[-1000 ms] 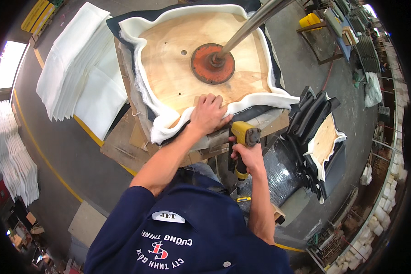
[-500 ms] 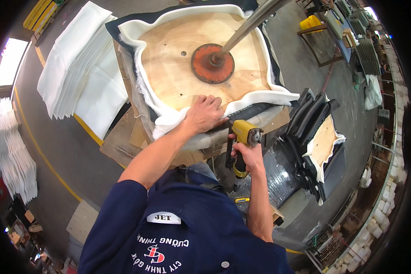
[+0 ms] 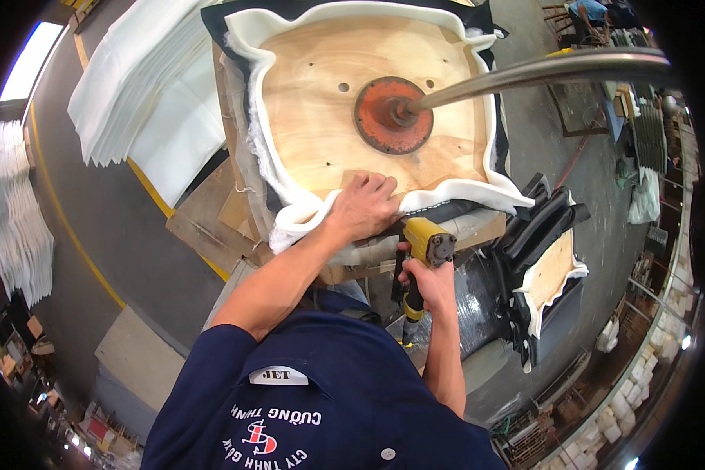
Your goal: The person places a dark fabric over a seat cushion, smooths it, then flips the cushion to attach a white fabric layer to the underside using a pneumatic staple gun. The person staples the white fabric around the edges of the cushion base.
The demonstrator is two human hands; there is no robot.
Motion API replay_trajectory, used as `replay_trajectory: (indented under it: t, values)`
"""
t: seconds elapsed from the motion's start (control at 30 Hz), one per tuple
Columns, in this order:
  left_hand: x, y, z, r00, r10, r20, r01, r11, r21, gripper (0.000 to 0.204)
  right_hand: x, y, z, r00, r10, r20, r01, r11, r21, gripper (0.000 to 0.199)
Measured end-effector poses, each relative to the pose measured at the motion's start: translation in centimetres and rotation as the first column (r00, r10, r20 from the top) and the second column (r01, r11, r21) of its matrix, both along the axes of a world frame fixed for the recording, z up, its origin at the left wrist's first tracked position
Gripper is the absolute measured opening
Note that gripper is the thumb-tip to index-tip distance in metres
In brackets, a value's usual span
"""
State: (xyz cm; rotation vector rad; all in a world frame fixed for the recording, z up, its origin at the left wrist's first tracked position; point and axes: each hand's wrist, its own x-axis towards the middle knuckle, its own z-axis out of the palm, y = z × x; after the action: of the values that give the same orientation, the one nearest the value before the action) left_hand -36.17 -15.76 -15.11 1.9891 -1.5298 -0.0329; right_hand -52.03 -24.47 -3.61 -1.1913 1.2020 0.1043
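A pale wooden seat panel (image 3: 313, 117) lies in front of me, ringed by white foam padding (image 3: 478, 192) and a black cover (image 3: 446, 210). My left hand (image 3: 364, 205) bears on the near edge with curled fingers, gripping the folded cover and foam there; its fingertips are partly hidden. Just right of it, my right hand (image 3: 432, 286) is wrapped round the handle of a yellow and black staple gun (image 3: 424, 239). The gun's nose is close to the near edge; whether it touches cannot be made out. A row of staples shows along the black strip.
A red round plate (image 3: 394, 117) with a metal pole (image 3: 540, 74) rests on the panel, the pole reaching right. White sheets (image 3: 145, 86) are stacked at left. Another padded panel (image 3: 550, 270) lies on black covers at right. A person in blue (image 3: 591, 12) is far right.
My view has shifted, so the panel appears further right and the pole lies flatter across the picture. Both hands keep nearly the same places at the edge, the gun still held.
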Motion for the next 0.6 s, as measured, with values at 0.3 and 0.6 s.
replay_trajectory:
  t: [0.3, 0.6]
  values:
    - [-0.5, 0.0, 0.0, 1.000, 0.009, 0.022, -0.010, 0.998, 0.067, 0.024, 1.2, 0.0, 0.2, 0.992, 0.075, -0.102, -0.087, 0.989, -0.119, 0.010]
    - [-0.7, 1.1, 1.7, 0.993, 0.111, 0.035, -0.115, 0.981, 0.158, 0.083, -2.5, -0.3, -0.2, 0.992, -0.092, 0.091, 0.095, 0.995, -0.030, 0.042]
